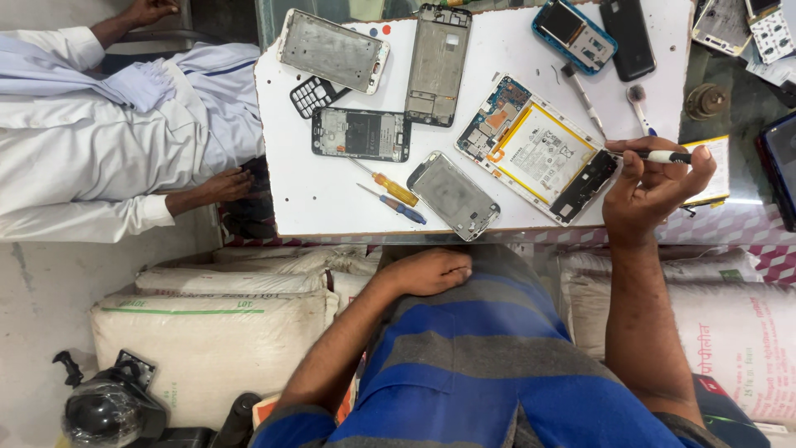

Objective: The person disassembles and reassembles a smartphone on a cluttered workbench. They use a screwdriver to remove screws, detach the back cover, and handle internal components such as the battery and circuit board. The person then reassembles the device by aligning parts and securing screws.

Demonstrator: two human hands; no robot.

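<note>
My right hand (651, 187) grips a slim white-and-black tool (663, 156), its tip pointing left at the edge of an opened tablet (539, 149) with a white battery framed in yellow. This tablet lies on a white board (315, 199). My left hand (427, 272) rests off the board against my blue-striped shirt, fingers curled, holding nothing. Near the board's front edge lie a yellow-handled screwdriver (390, 187), a blue-handled screwdriver (402, 207) and a silver phone frame (453, 195).
Several more phone frames and parts cover the board, among them a dark frame (361, 134), a keypad (313, 95) and a blue-cased phone (574, 35). Another person in white (108, 133) sits left, one hand at the board's edge. White sacks (207, 332) lie below.
</note>
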